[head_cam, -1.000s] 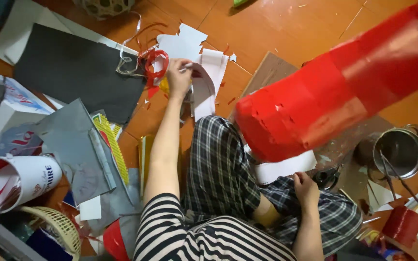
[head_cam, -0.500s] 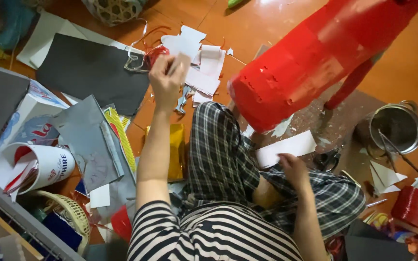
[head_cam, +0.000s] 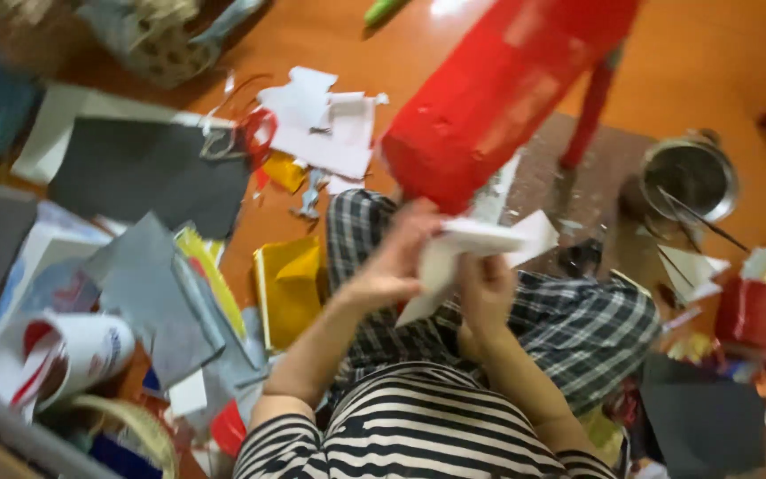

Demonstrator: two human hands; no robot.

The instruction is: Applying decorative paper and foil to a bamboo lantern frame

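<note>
My left hand [head_cam: 398,257] and right hand [head_cam: 486,288] both pinch a white paper piece [head_cam: 476,248] above my checked trousers [head_cam: 569,324], beside the big red paper form [head_cam: 489,98].

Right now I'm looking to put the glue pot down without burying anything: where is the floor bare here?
Bare orange floor shows at top right, between the red paper body and the metal pot. A narrower strip runs between the yellow sheet and the dark card. The left side and lower right are crowded with scraps.
</note>
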